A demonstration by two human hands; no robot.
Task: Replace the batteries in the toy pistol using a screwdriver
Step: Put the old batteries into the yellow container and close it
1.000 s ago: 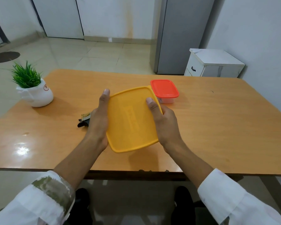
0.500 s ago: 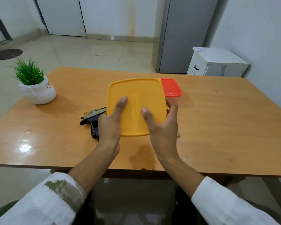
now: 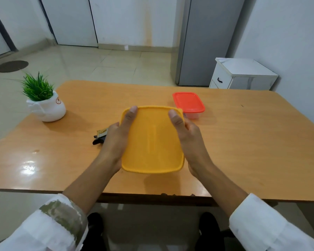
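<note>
Both hands hold a yellow lid (image 3: 152, 140) just above the desk (image 3: 252, 142), near the middle of its near edge. The left hand (image 3: 116, 140) grips the lid's left edge with the thumb laid along the top. The right hand (image 3: 188, 136) grips the right edge the same way, its thumb pressed on the far right corner. The other fingers of both hands are curled under the lid and hidden, and I cannot tell whether a box hangs beneath it.

Half a second ago the lid was tipped up towards the camera and held farther out, covering part of the red-lidded box (image 3: 188, 104). Now it lies flatter and closer to the near edge. The red-lidded box shows whole, standing on the desk just beyond the lid's far right corner. The thumbs have also slid from the lid's middle out to its edges.

The toy pistol (image 3: 99, 140) lies on the desk left of the lid, mostly behind the left hand. Only a black end and a yellowish patch show, where earlier more of it was in view.

A potted plant (image 3: 43, 104) stands near the desk's left edge, well apart from the hands.
</note>
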